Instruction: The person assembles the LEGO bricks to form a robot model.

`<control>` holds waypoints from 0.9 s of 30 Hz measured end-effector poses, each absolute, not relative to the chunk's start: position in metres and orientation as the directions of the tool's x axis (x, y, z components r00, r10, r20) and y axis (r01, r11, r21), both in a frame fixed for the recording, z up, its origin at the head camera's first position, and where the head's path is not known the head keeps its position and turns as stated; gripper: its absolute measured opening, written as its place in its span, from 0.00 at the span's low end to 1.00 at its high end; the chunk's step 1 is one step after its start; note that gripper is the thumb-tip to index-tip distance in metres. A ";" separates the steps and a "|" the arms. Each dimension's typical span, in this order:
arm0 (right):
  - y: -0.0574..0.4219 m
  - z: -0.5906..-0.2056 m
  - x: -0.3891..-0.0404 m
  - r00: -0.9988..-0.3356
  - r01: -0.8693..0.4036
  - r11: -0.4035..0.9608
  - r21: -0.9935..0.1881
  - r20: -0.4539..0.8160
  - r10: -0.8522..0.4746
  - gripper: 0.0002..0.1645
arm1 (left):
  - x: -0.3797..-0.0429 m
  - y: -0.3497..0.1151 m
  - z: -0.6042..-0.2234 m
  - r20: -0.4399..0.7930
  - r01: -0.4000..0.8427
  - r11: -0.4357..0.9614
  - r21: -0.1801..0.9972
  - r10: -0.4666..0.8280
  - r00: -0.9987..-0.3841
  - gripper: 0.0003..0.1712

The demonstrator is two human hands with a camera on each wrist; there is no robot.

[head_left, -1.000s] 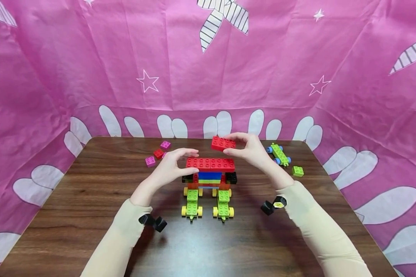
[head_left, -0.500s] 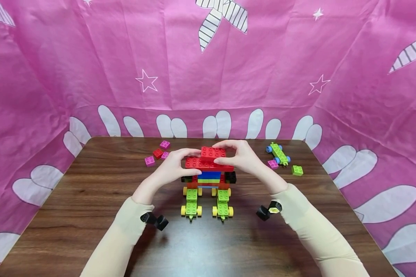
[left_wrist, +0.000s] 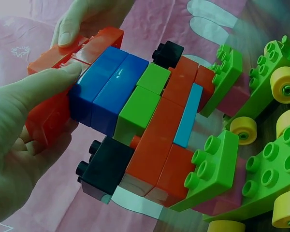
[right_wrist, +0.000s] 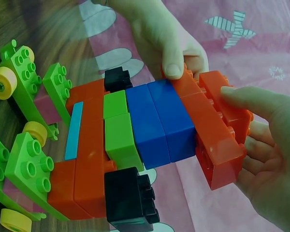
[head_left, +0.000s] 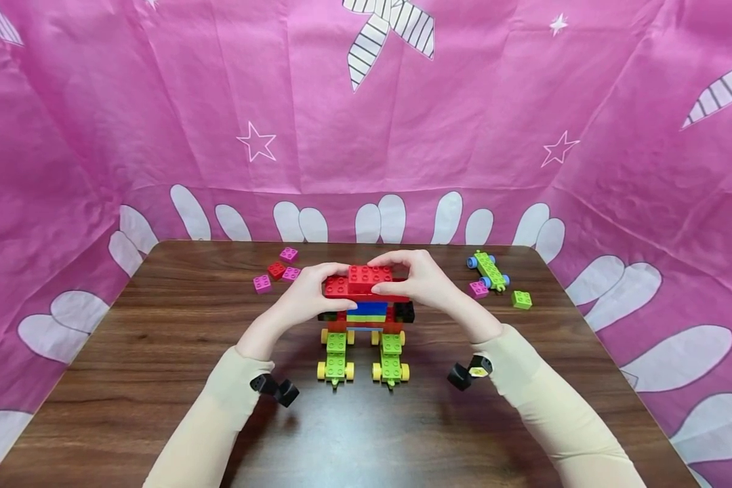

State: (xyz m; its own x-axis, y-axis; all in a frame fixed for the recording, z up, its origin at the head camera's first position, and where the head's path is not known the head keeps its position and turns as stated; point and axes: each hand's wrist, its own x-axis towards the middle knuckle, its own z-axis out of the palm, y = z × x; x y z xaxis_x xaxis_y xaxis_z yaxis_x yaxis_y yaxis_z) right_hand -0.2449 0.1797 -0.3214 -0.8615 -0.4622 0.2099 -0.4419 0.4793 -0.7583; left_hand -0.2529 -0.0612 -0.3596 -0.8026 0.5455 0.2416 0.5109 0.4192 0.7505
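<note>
A brick figure stands mid-table: blue bricks [right_wrist: 159, 125], green, red and black bricks over two green wheeled bases [head_left: 392, 366] with yellow wheels. Across its top runs a row of red bricks [head_left: 337, 287]. My left hand [head_left: 308, 295] grips the left end of this row, thumb in front and fingers behind. My right hand [head_left: 423, 279] pinches another red brick [head_left: 369, 276] over the middle of the row. In the right wrist view, some of the row's studs show between it and that brick; I cannot tell whether it is fully seated. The right fingertips behind it are partly hidden.
Back left lie several loose bricks, pink [head_left: 261, 283] and red [head_left: 276, 270]. Back right are a green base with blue wheels [head_left: 490, 271], a pink brick [head_left: 478, 289] and a lime brick [head_left: 522, 299]. Pink cloth [head_left: 366, 149] hangs behind the table [head_left: 158, 379].
My right hand has brought its red brick left and down from the air onto the middle of the red row. The left hand has closed in on the row's left end.
</note>
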 end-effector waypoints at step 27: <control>0.178 -0.319 -0.244 -0.827 -0.506 0.509 -0.697 0.223 -0.516 0.21 | -0.256 -0.068 -0.346 0.275 0.564 0.387 0.730 0.589 -0.760 0.30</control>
State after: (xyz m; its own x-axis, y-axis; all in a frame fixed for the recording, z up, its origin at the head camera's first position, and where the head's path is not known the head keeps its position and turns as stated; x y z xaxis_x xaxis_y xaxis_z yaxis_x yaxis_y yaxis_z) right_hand -0.2435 0.1776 -0.3193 -0.8268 -0.5164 0.2231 -0.5057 0.5087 -0.6968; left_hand -0.2557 -0.0680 -0.3460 -0.7601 0.5889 0.2747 0.5636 0.3869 0.7299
